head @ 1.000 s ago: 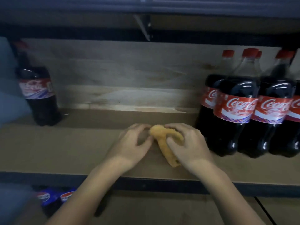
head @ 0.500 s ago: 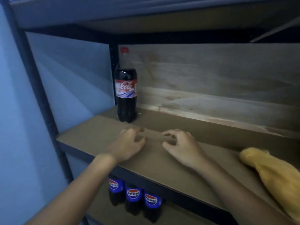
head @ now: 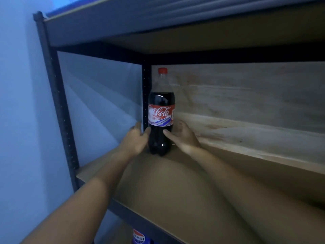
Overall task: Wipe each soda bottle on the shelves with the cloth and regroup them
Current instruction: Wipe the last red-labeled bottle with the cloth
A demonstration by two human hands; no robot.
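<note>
We have both hands at the base of the tall clear plastic cola bottle [head: 161,113] with the red cap and red label, which stands upright in the far left corner of the brown board shelf [head: 175,187], right against the black metal upright [head: 146,95]. Our left hand [head: 135,140] lies on the bottle's left flank with its thumb touching the dark lower body; our right hand [head: 182,136] comes in from the other side, forefinger on the plastic. Neither grip is closed: fingers are spread and only lightly curved, so the bottle is bracketed, not held.

To lift it well, we should wrap both palms round the lower body below the label, where the wall looks stiffest, and keep it vertical as it leaves the corner. The upright post sits just behind the left grip, so we draw the bottle toward us before swinging it right. No cloth is in view here. A blue-labelled bottle [head: 139,236] shows on the shelf below our arms.
</note>
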